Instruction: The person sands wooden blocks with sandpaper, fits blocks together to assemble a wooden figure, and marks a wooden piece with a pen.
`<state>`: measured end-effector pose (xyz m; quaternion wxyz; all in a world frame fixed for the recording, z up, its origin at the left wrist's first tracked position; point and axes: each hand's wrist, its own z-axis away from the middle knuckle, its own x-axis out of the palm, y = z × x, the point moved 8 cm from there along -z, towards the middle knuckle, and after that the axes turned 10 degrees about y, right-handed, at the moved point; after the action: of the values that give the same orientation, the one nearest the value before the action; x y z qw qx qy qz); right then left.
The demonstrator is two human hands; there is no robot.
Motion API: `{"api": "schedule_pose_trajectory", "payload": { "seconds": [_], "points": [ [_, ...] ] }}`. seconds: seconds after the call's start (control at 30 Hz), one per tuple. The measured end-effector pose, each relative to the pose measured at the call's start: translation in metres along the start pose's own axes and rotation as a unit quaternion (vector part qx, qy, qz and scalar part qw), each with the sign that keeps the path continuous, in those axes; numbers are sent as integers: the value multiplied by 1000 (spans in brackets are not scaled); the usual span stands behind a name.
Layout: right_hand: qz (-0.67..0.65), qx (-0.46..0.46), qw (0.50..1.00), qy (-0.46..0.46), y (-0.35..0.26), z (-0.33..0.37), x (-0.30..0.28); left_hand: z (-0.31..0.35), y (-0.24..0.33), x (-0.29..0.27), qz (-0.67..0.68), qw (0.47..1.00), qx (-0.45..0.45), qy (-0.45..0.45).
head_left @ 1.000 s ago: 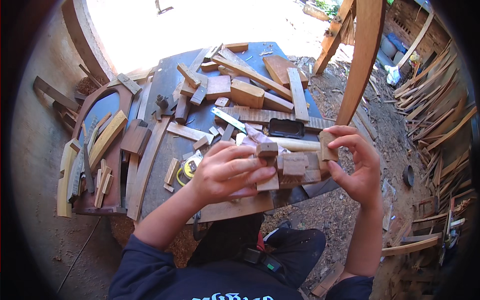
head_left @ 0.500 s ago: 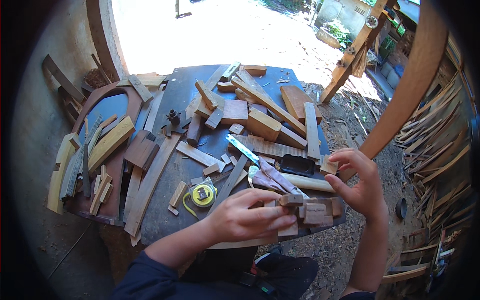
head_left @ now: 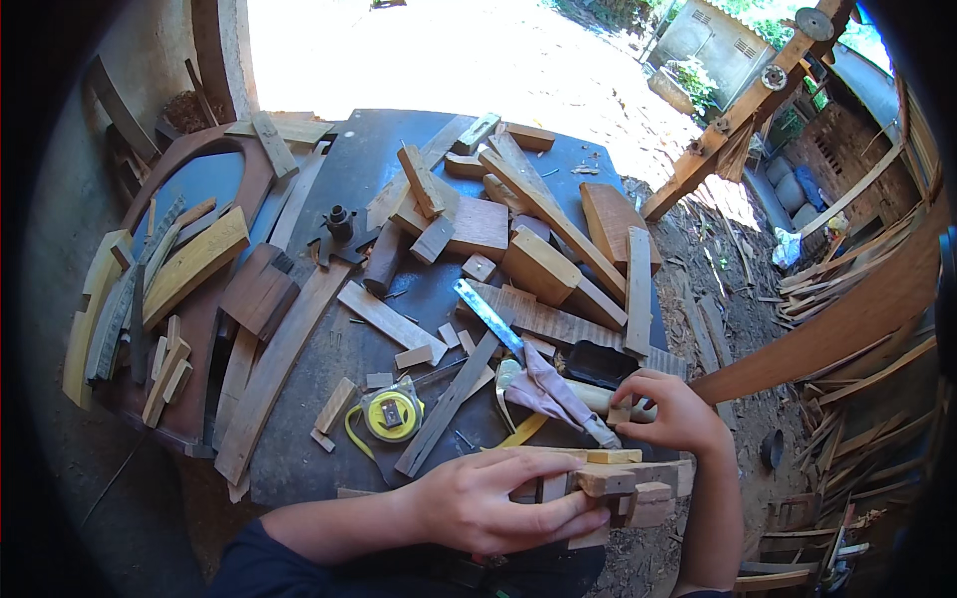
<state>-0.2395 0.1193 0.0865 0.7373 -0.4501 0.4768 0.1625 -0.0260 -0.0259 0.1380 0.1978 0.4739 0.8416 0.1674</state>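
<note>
At the near edge of the table, my left hand [head_left: 508, 500] is closed around a wooden piece made of several small blocks [head_left: 653, 478]. Its fingers reach over the left part of that piece, and the palm side is hidden. Just above, my right hand [head_left: 673, 411] pinches a small light wood block [head_left: 619, 410] between thumb and fingertips, apart from the block piece. Close to both hands lies a blade with a cloth-wrapped handle [head_left: 553, 387]. A yellow tape measure [head_left: 392, 413] rests to the left of my left hand.
Offcuts and wooden blocks [head_left: 538, 264] crowd the dark table [head_left: 384, 135]. A black tray [head_left: 595, 364] lies beyond my right hand. On the left stands a curved wooden frame [head_left: 254, 179] with pieces on it. Long wood strips [head_left: 857, 399] are heaped on the right, near a slanting post [head_left: 743, 120].
My right hand has come down and left with the small block, closer to the piece in my left hand. The piece has turned slightly, and the view has shifted.
</note>
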Motion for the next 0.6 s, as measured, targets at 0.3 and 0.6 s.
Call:
{"api": "schedule_pose_trajectory", "payload": {
  "seconds": [0.3,0.6],
  "points": [
    [47,-53,997,21,-7,-7,11,11,-7,2,23,999,-22,-17],
    [68,-10,998,13,-2,-19,21,-2,-4,0,-4,998,-54,26]
  ]
}}
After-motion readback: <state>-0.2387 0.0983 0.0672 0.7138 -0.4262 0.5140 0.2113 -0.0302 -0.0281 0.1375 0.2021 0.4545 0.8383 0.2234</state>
